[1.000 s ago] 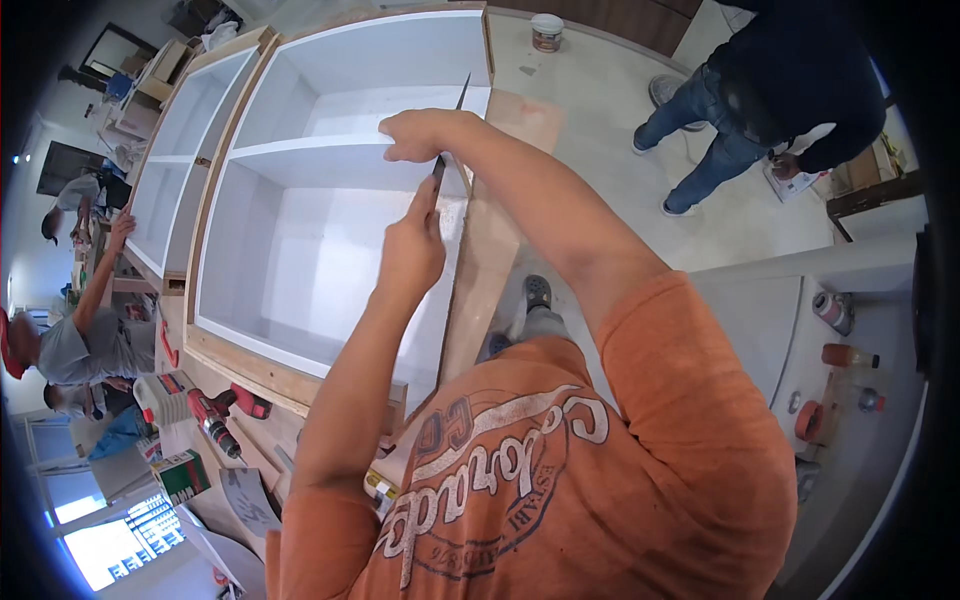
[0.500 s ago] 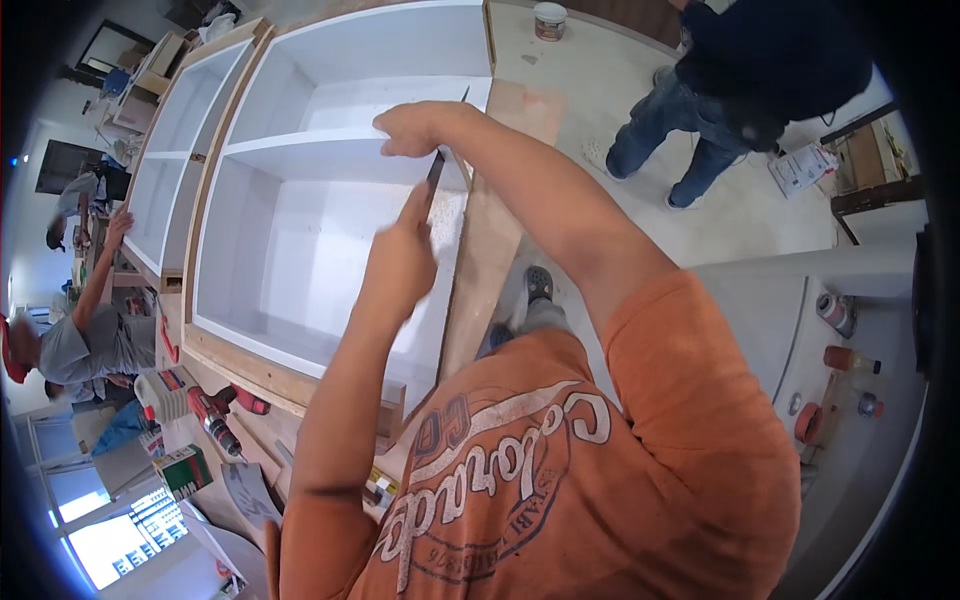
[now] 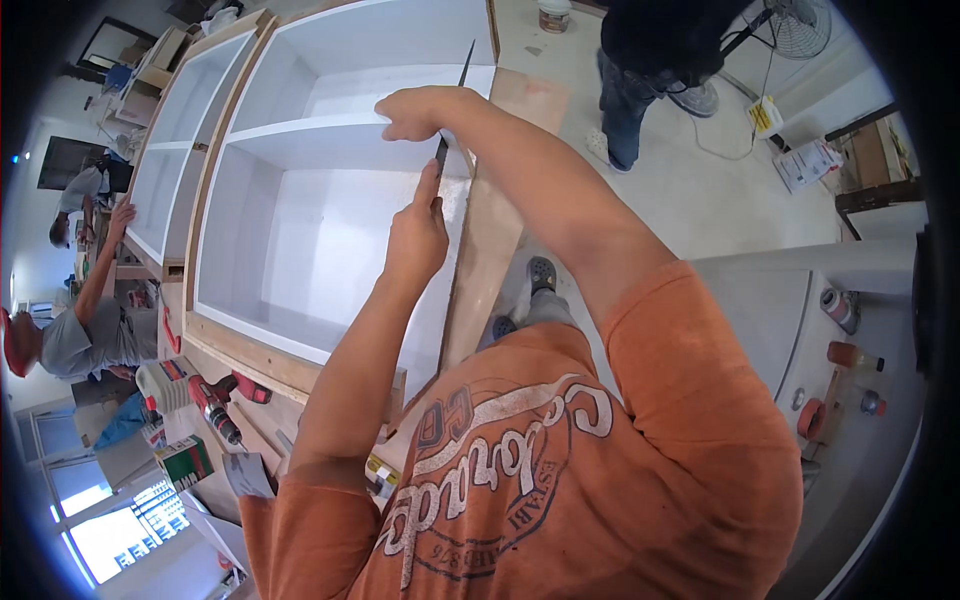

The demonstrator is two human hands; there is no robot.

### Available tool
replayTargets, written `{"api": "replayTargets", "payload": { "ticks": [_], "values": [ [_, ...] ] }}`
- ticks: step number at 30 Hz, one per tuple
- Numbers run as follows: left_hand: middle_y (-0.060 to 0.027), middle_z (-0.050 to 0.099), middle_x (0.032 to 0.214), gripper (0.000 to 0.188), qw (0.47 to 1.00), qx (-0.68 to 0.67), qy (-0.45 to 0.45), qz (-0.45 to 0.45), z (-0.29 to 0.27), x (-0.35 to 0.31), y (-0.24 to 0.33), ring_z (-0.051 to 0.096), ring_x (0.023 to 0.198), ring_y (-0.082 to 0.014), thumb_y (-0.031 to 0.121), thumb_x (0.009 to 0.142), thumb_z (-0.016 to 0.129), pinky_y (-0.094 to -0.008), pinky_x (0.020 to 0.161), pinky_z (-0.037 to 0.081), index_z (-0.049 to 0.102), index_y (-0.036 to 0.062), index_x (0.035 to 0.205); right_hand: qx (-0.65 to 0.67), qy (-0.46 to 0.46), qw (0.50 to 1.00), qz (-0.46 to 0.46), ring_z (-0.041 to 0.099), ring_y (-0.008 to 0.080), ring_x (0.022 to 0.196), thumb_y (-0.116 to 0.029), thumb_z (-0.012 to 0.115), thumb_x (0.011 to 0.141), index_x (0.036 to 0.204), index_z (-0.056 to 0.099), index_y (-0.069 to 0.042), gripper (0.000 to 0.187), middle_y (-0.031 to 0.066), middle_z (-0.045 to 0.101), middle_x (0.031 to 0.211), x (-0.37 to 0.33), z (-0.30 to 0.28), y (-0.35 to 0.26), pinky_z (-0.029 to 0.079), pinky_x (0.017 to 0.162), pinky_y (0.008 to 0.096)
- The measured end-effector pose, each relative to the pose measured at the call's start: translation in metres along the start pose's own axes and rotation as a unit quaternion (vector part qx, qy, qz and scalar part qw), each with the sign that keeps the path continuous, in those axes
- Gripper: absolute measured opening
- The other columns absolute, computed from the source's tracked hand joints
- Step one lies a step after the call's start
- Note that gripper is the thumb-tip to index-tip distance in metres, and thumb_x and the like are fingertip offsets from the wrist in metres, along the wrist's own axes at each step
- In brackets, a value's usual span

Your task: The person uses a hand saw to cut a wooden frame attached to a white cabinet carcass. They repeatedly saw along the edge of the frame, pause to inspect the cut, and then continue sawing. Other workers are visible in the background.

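A white-lined wooden cabinet (image 3: 262,364) lies on its back with its open compartments facing up. My right hand (image 3: 412,112) grips the edge of its white divider (image 3: 300,131), fingers on one side and thumb on the other. Closed around the near end of a long, thin, dark file-like tool (image 3: 467,64) is my left hand (image 3: 416,242), with one finger stretched along it. The tool runs beneath my right wrist, which hides its middle, and its narrow tip shows beyond, near the cabinet's right side.
A second white cabinet (image 3: 160,200) lies to the left, with another person's hand (image 3: 121,216) on it. A red drill (image 3: 214,405) and a white jug (image 3: 163,385) stand nearer. Someone in jeans (image 3: 625,115) stands at the far right, near a fan (image 3: 800,28).
My left hand has pushed forward, and more of the tool's tip shows past my right wrist. My right hand stays on the divider. The person in jeans has shifted left, uncovering the fan.
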State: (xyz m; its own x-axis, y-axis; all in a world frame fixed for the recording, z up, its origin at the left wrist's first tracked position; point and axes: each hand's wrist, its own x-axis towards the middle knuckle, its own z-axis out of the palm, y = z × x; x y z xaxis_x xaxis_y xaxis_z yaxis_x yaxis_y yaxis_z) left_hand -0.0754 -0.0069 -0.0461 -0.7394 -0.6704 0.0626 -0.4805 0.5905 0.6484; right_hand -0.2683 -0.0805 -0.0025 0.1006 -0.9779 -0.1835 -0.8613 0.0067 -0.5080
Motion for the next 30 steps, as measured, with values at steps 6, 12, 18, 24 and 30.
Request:
{"api": "replayTargets", "payload": {
  "ticks": [6, 12, 18, 24, 30],
  "values": [
    [-0.0325, 0.067, 0.106, 0.056, 0.998, 0.037, -0.050, -0.013, -0.057, -0.073, 0.032, 0.065, 0.092, -0.0513, 0.001, 0.097, 0.050, -0.0569, 0.077, 0.051, 0.040, 0.0098, 0.151, -0.002, 0.036, 0.999, -0.011, 0.066, 0.0381, 0.111, -0.027, 0.061, 0.092, 0.119, 0.066, 0.004, 0.041, 0.0228, 0.068, 0.121, -0.004, 0.005, 0.011, 0.052, 0.093, 0.0467],
    [-0.0335, 0.064, 0.113, 0.042, 0.997, 0.050, -0.052, -0.032, -0.032, -0.009, 0.025, 0.061, 0.104, -0.0507, 0.007, 0.103, 0.045, -0.0496, 0.084, 0.052, 0.047, 0.0062, 0.145, -0.004, 0.051, 0.998, -0.044, 0.067, 0.0404, 0.106, -0.024, 0.060, 0.090, 0.107, 0.071, 0.006, 0.037, 0.0255, 0.070, 0.115, 0.016, 0.016, 0.011, 0.053, 0.091, 0.0484],
    [-0.0344, 0.065, 0.108, 0.050, 0.993, 0.033, -0.076, -0.081, -0.046, -0.024, 0.043, 0.064, 0.098, -0.0519, 0.002, 0.098, 0.049, -0.0555, 0.083, 0.051, 0.042, 0.0052, 0.148, -0.019, 0.031, 0.999, -0.029, 0.064, 0.0408, 0.112, -0.026, 0.060, 0.094, 0.117, 0.064, 0.004, 0.038, 0.0252, 0.066, 0.120, 0.014, 0.011, 0.016, 0.050, 0.094, 0.0475],
    [-0.0357, 0.065, 0.102, 0.055, 0.997, 0.029, -0.070, -0.017, -0.055, -0.066, 0.018, 0.065, 0.093, -0.0522, -0.001, 0.097, 0.049, -0.0552, 0.077, 0.052, 0.040, 0.0063, 0.151, 0.001, 0.051, 0.999, 0.005, 0.069, 0.0386, 0.102, -0.018, 0.060, 0.088, 0.108, 0.071, 0.004, 0.032, 0.0233, 0.071, 0.110, 0.006, 0.012, 0.009, 0.054, 0.085, 0.0472],
    [-0.0330, 0.067, 0.103, 0.048, 0.999, 0.042, -0.022, -0.001, -0.031, 0.005, 0.023, 0.065, 0.092, -0.0515, 0.002, 0.098, 0.048, -0.0538, 0.079, 0.052, 0.044, 0.0032, 0.146, 0.001, 0.074, 0.996, -0.051, 0.069, 0.0387, 0.099, -0.018, 0.061, 0.087, 0.106, 0.072, 0.005, 0.032, 0.0242, 0.071, 0.108, 0.018, 0.020, 0.008, 0.054, 0.084, 0.0473]
  ]
}}
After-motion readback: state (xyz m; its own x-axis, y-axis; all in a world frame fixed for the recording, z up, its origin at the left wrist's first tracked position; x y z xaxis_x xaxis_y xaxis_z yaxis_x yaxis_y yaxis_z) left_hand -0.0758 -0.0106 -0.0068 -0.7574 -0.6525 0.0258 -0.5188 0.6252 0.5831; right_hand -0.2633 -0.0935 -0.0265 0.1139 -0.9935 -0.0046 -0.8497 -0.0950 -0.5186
